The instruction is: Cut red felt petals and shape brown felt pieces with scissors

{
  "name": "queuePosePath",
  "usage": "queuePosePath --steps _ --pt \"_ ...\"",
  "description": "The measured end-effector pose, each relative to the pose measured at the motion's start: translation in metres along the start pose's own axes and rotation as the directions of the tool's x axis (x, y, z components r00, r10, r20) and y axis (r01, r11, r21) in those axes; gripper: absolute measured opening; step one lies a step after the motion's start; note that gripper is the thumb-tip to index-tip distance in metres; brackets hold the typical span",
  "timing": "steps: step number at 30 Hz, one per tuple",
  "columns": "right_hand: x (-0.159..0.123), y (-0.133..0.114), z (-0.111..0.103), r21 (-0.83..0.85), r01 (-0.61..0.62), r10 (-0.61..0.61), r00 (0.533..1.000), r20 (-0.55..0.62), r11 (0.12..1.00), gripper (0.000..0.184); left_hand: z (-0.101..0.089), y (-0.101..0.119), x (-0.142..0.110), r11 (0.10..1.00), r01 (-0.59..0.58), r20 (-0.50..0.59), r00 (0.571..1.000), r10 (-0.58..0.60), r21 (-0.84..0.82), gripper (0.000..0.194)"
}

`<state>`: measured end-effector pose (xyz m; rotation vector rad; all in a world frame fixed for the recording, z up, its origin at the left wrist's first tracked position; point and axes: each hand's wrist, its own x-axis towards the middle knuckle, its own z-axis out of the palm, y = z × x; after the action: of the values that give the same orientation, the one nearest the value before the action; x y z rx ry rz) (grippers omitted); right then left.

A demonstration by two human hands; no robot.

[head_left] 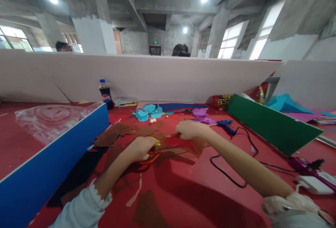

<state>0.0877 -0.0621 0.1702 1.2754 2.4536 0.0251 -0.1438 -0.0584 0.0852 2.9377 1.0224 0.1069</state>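
My left hand (pixel 140 148) is closed around red-handled scissors (pixel 151 158) low over the red table (pixel 183 193). My right hand (pixel 189 129) is closed in a pinch on a sheet of brown and red paper (pixel 183 144) that lies between the two hands. The scissor blades point toward that sheet. More brown paper scraps (pixel 112 134) lie just beyond my left hand.
Teal paper flowers (pixel 148 112) and purple ones (pixel 200 113) lie farther back, with a cola bottle (pixel 106 94) by the white partition (pixel 157 76). A blue glue gun (pixel 227 126) and its black cord sit right. A blue board (pixel 52 158) stands left, a green board (pixel 273 123) right.
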Motion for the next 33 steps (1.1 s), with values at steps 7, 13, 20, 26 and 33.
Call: queuePosePath --steps 7,13,20,26,33 --pt "0.0024 0.0015 0.0009 0.032 0.046 -0.046 0.999 -0.007 0.998 0.029 0.0026 0.0031 0.0008 1.000 -0.002 -0.026 1.000 0.002 -0.010 0.030" --pt "0.0030 -0.0023 0.0000 0.036 0.048 -0.048 0.999 -0.007 0.998 0.030 -0.0002 0.0054 0.0007 1.000 0.021 0.004 1.000 -0.021 0.015 0.021" --pt "0.0033 0.0019 0.0028 0.050 0.058 -0.056 0.998 -0.030 0.997 0.028 -0.0009 0.0051 -0.0002 1.000 -0.004 -0.017 1.000 0.004 0.022 0.024" --pt "0.0025 -0.0001 0.0026 0.046 0.072 -0.071 0.997 -0.011 0.996 0.029 0.0002 0.0053 0.0002 0.999 -0.016 -0.037 0.999 0.018 0.035 0.019" --pt "0.0019 -0.0034 0.0015 0.040 0.070 -0.068 0.997 -0.028 0.997 0.030 -0.0001 0.0039 0.0005 1.000 -0.022 -0.005 1.000 0.022 0.020 0.018"
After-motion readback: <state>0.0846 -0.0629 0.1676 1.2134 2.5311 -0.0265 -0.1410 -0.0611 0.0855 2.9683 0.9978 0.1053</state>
